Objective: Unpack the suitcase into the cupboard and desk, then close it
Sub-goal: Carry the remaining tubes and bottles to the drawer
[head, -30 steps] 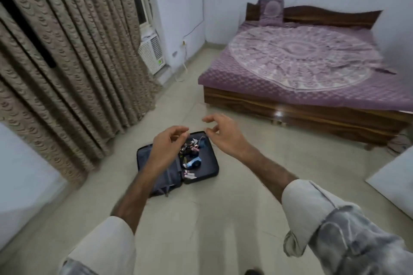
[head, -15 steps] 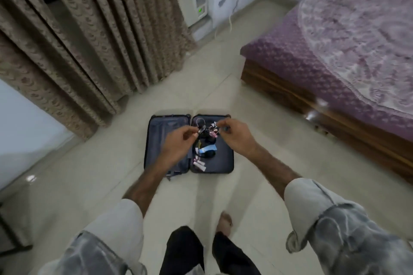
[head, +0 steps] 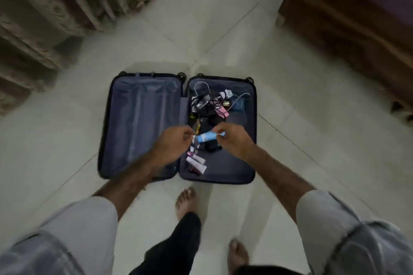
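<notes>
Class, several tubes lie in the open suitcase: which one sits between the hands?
The light blue tube, between the left hand and right hand; the pale pink tubes lie nearer the person.

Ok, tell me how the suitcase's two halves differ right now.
The left half shows only its smooth grey lining; the right half holds loose cables, tubes and small items. The left hand hovers at the left half's inner edge, the right hand over the right half. Both lie flat on the floor.

Both hands hang above the open suitcase, and the left hand and right hand cover part of the heap of small items, too blurred to name. Whether either hand grips the blue tube is unclear. The curtain and bed frame run off the edges.
</notes>
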